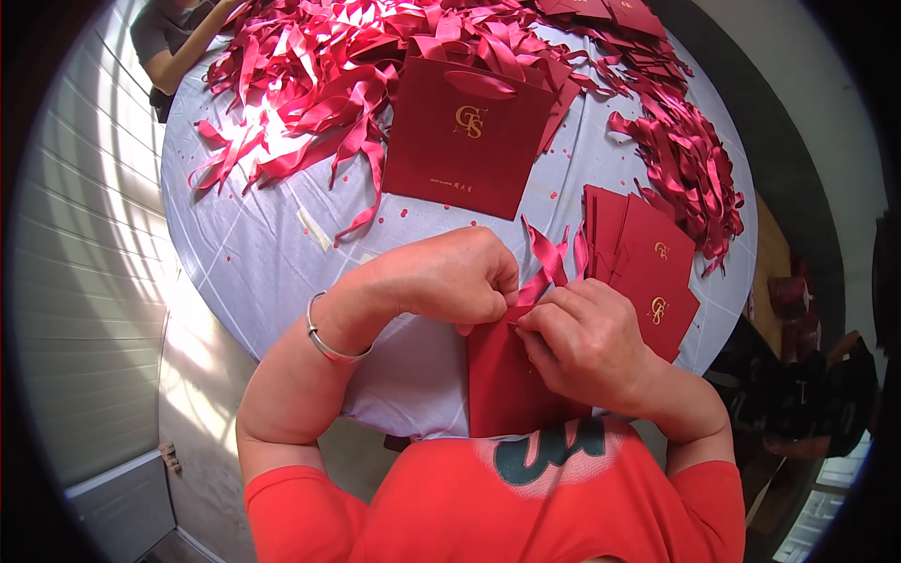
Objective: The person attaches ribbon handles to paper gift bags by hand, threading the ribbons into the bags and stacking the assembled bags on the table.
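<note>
A dark red paper bag (502, 380) lies flat at the table's near edge, against my body. Both hands work at its upper edge. My left hand (455, 277) is curled closed at the bag's upper left, its fingertips on a shiny red ribbon (544, 267). Loose ribbon ends stretch away from me beyond the bag's edge. Just to the right, my right hand (587, 338) is closed in a pinch at the same edge, covering part of the bag. What exactly lies between its fingertips is hidden.
Overlapping red bags (648, 253) lie right of my hands. A finished-looking bag with a ribbon handle (465, 141) lies ahead. Ribbons (300, 103) heap across the back of the pale-covered round table (272, 244), with more ribbons (690, 169) at right. Another person's arm (188, 52) shows far left.
</note>
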A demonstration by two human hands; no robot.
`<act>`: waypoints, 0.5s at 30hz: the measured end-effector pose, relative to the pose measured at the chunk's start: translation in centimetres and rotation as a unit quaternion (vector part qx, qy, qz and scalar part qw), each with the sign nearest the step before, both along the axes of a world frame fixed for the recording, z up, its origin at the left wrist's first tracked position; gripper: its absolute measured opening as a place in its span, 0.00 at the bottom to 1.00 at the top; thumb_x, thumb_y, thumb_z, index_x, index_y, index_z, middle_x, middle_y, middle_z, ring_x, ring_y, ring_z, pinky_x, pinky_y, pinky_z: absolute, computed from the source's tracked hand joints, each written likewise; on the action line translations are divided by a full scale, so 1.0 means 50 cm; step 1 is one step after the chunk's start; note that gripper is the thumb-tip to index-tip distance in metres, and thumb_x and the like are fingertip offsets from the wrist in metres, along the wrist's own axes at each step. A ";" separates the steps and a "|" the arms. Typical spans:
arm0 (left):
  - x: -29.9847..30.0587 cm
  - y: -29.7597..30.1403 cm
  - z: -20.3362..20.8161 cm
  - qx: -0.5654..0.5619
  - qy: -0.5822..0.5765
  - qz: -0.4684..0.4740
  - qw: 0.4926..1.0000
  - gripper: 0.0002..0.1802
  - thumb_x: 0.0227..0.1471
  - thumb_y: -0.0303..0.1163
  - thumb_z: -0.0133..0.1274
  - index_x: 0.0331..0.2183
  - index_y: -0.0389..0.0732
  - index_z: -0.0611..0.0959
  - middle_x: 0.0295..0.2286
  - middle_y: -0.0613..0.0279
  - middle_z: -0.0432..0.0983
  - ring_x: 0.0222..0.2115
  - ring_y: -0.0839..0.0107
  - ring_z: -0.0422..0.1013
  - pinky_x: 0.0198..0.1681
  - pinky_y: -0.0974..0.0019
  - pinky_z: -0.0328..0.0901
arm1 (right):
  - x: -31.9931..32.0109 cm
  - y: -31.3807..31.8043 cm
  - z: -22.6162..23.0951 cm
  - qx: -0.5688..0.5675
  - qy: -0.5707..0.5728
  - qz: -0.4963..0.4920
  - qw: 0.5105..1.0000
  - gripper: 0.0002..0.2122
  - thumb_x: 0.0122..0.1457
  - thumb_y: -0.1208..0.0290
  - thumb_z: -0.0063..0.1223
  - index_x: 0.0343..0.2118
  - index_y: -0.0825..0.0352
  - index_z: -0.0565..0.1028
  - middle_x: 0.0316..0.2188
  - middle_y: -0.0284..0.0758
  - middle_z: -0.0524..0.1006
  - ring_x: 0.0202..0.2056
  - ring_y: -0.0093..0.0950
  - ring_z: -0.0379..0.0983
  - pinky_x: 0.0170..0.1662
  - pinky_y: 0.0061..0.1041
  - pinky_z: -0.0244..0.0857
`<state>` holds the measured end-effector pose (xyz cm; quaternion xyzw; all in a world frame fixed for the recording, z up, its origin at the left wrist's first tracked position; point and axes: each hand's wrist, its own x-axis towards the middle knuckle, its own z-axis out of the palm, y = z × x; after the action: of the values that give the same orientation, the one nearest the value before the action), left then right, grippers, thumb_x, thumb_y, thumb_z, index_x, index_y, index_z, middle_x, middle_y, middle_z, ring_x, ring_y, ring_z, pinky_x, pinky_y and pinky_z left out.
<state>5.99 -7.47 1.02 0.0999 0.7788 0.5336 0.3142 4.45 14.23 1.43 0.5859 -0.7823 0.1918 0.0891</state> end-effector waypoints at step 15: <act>0.004 0.011 0.004 0.001 0.001 0.003 1.000 0.09 0.45 0.23 0.52 0.30 0.31 0.83 0.18 0.62 0.77 0.18 0.78 0.72 0.23 0.71 0.65 | 0.020 -0.027 0.012 0.035 -0.054 -0.067 0.996 0.06 0.42 0.77 0.55 0.18 0.65 0.68 0.16 0.36 0.68 0.19 0.34 0.70 0.23 0.34 0.65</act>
<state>6.20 -6.91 1.20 0.0983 0.7793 0.5349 0.3113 5.43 12.88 2.04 0.5237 -0.8297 0.1892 0.0390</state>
